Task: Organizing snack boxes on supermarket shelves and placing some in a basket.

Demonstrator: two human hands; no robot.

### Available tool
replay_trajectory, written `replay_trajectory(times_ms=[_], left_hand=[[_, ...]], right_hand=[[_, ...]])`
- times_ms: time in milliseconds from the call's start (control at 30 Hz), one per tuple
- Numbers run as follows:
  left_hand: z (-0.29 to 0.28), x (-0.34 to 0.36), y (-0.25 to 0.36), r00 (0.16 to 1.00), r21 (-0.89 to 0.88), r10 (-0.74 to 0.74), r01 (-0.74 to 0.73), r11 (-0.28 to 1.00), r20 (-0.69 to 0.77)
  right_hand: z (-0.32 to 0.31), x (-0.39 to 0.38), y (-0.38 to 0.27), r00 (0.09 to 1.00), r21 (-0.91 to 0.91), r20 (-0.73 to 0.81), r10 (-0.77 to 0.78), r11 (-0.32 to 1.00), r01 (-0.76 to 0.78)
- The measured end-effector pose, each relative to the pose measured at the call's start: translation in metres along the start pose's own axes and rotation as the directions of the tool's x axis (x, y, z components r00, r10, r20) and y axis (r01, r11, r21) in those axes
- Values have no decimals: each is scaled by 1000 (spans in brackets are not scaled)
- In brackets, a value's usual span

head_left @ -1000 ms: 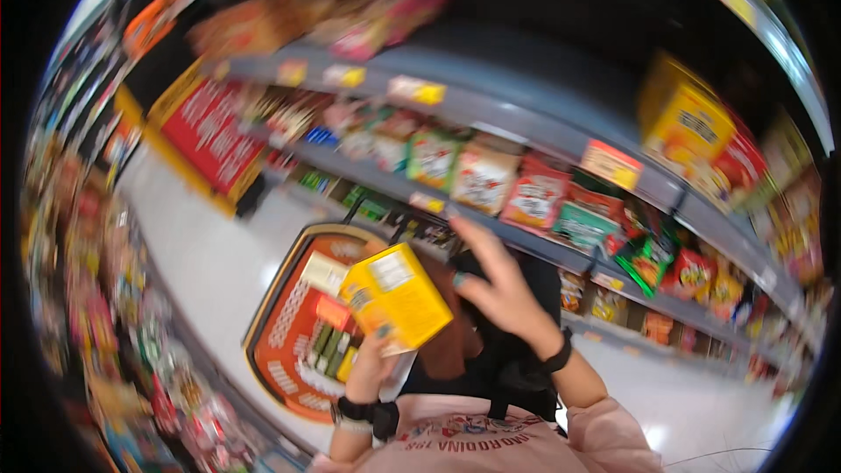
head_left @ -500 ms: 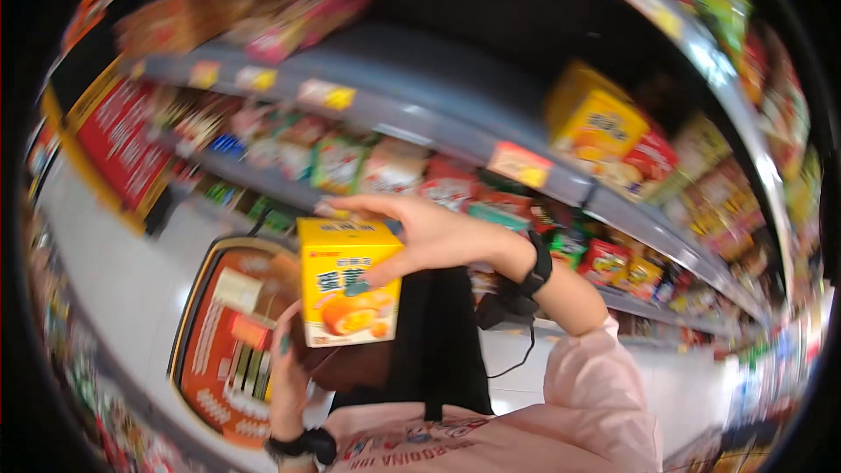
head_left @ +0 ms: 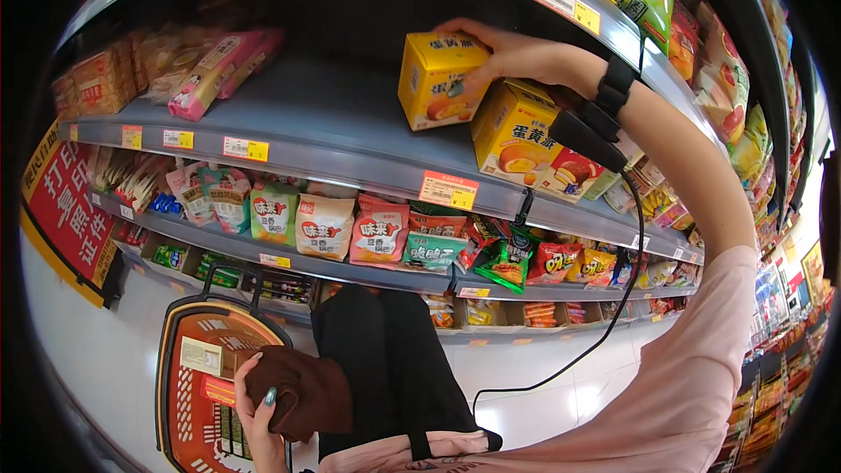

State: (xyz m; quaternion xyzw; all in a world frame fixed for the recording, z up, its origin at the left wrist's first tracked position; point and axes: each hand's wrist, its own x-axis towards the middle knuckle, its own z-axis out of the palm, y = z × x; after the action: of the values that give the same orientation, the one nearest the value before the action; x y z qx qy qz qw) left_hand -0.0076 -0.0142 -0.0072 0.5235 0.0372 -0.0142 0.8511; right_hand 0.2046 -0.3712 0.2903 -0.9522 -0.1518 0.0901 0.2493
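Note:
A yellow snack box [head_left: 431, 92] with a round pastry pictured on it is gripped in my right hand [head_left: 511, 52], thumb on its front and fingers over its top. It is at the upper shelf, just left of a matching yellow box [head_left: 517, 136]; whether its base touches the shelf I cannot tell. Low on the left, my left hand [head_left: 256, 416] has its fingers closed round a brown cloth item [head_left: 302, 385], held over the right side of an orange shopping basket [head_left: 175, 333]. Inside the basket lie several packages, partly covered by the hand and cloth.
Pink packs [head_left: 219, 70] lie on the left part of the upper shelf [head_left: 324, 114]. Several snack bags [head_left: 378, 232] line the shelf below. A red sign [head_left: 74, 201] stands at the left. A black cable [head_left: 604, 342] hangs from a dark device [head_left: 585, 140] near my right wrist.
My right hand has carried the yellow box from in front of my body up and right to the upper shelf. My left hand has moved down and left, away from the box.

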Motion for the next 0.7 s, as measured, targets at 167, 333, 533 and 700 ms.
replay_trajectory(times_ms=[167, 333, 533, 700], left_hand=[[8, 0, 11, 1000, 41, -20, 20, 999, -11], [1, 2, 9, 999, 99, -10, 15, 995, -49], [3, 7, 6, 998, 92, -52, 55, 994, -35], [3, 7, 4, 995, 73, -70, 74, 995, -65]], right_hand=[[-6, 24, 7, 1000, -589, 8, 4, 808, 2], [-8, 45, 3, 971, -277, 179, -156, 939, 202], [-14, 69, 12, 959, -285, 181, -218, 922, 264], [-22, 80, 29, 978, -264, 145, -148, 947, 182]])
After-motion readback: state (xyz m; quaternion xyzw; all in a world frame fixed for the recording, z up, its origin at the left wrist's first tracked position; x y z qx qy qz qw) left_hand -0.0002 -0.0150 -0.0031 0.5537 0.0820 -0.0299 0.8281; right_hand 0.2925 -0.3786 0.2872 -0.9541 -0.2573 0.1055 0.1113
